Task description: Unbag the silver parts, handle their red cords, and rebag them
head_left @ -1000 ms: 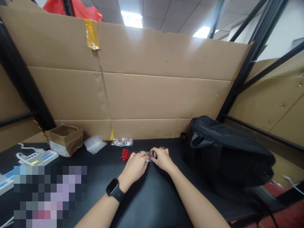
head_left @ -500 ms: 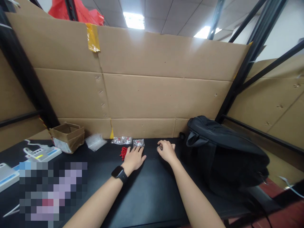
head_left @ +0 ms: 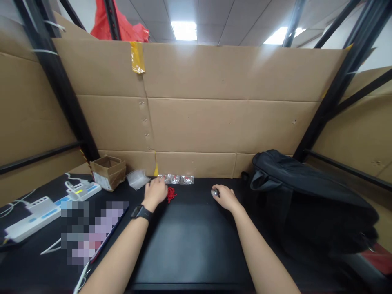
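Observation:
Several small clear packets with silvery contents and red marks lie in a row by the cardboard wall. At the row's left end is my left hand, palm down, its fingers loosely bent and apart, touching or just over the leftmost packet; the fingertips are partly hidden. A tangle of red cord lies on the table just right of that hand. Farther right, my right hand rests low over the table with its fingers closed round a small shiny silver object, mostly covered by the fingers.
A large black bag stands at the right. To the left are an open cardboard box, a clear plastic piece, a white power strip with cables, and a blurred-out phone-like item. Cardboard walls enclose the black table.
My left hand has moved left, from the rightmost packet past the red cord to the row's left end. The right hand stays near its place, its silver object showing more. The view has shifted.

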`<action>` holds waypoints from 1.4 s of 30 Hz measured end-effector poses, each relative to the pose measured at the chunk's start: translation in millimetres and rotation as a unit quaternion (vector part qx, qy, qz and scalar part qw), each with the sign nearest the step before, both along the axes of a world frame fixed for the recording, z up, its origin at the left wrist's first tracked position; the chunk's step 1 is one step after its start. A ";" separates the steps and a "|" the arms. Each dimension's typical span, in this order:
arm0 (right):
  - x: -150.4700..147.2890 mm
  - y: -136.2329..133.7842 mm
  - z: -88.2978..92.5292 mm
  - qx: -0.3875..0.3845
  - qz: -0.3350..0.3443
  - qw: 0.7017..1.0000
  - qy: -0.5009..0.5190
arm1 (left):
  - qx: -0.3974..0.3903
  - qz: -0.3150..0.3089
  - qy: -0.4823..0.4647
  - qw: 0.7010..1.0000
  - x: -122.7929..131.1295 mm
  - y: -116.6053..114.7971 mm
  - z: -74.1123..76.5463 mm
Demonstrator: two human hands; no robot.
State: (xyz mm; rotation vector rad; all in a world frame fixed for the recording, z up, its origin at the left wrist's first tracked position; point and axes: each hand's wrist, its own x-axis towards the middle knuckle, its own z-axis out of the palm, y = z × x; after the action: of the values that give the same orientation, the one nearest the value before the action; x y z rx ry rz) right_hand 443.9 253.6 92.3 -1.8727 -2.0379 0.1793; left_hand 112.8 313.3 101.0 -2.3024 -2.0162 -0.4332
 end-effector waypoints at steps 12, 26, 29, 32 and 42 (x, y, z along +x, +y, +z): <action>5.4 2.4 1.4 0.004 -0.005 1.000 0.008 | -0.161 0.072 0.010 0.984 -68.2 8.8 -23.4; 8.7 1.5 4.2 0.050 0.023 0.987 0.150 | 0.010 0.170 -0.046 0.984 -65.5 11.2 -14.4; 8.7 0.3 7.7 0.065 0.030 0.977 0.200 | 0.011 0.167 -0.044 0.985 -68.8 11.9 -14.5; 9.0 0.4 9.2 0.080 0.023 0.972 0.218 | 0.015 0.164 -0.037 0.986 -69.1 12.1 -16.4; 9.2 3.3 7.9 0.113 0.027 0.965 0.233 | 0.114 0.211 -0.089 0.967 -75.0 16.1 -13.9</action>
State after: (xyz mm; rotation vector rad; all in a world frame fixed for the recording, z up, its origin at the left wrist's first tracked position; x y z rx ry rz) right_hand 453.1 256.9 100.2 -1.4687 -1.7057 0.3502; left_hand 37.8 329.4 87.1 -1.6958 -2.3124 -0.8101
